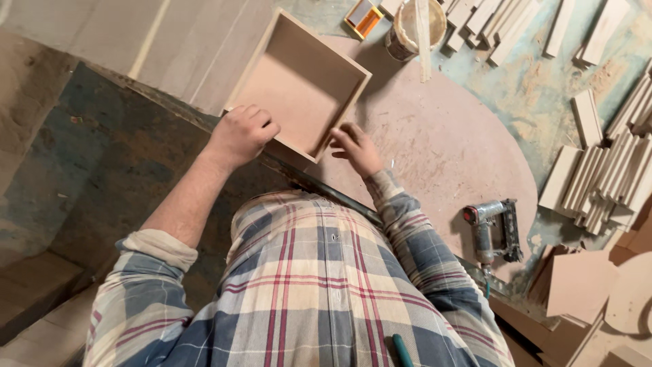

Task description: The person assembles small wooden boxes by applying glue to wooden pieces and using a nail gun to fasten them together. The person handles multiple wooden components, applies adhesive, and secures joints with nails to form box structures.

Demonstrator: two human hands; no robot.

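We steady the open wooden box (299,85) at its near corner before doing anything else to it. For a clean result we judge that both hands should press evenly on the adjoining walls, keeping the corner joint flush and the box flat on the tabletop (441,149); uneven pressure could rack the frame or open the joint.

Near: our left hand (241,134) is closed almost to a fist, knuckles up, fingers curled over the near-left wall of the box close to the corner. It appears to grip the wall edge; we cannot tell whether anything small lies inside the fist.

Just right of it, our right hand (356,148) is half open, fingers bent, fingertips touching the near-right wall beside the same corner. It holds nothing that we can see.

To the near right a pneumatic nailer (492,231) lies on the tabletop, well apart from both hands.

Farther: the box sits at the tabletop's left edge, tilted diamond-wise to our view, its floor bare.

Far: a round tub (414,27) stands beyond the box, with a small orange item (365,19) to its left. Stacks of cut wooden slats (604,177) lie at the far right.
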